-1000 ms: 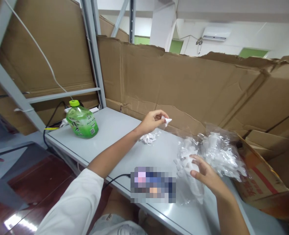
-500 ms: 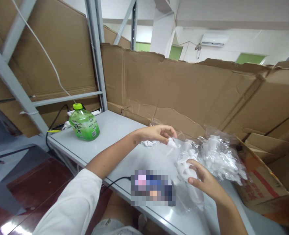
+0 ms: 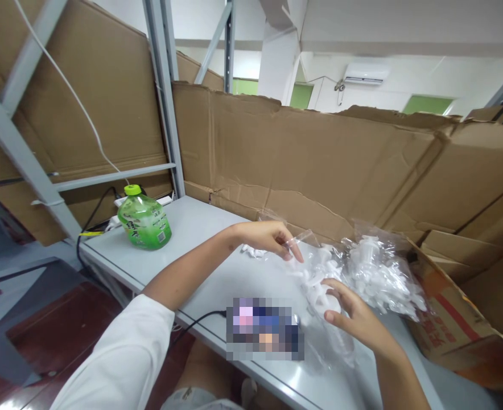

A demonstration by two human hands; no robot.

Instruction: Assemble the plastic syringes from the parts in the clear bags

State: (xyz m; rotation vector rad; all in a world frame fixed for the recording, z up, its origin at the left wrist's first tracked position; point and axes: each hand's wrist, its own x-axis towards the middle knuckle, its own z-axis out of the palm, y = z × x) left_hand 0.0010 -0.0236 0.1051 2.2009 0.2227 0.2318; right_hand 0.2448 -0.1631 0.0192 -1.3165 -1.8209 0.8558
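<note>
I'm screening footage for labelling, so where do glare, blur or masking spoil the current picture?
Head view: bright glare on the table near its front edge; shiny highlights breaking up the rightmost clear bag; softness in the white pieces by the left hand; a pixelated patch hiding whatever lies there.

A hand could pass between the green bottle and left forearm, while plastic bags (lumpy with white parts) obstruct the tabletop's right side.
</note>
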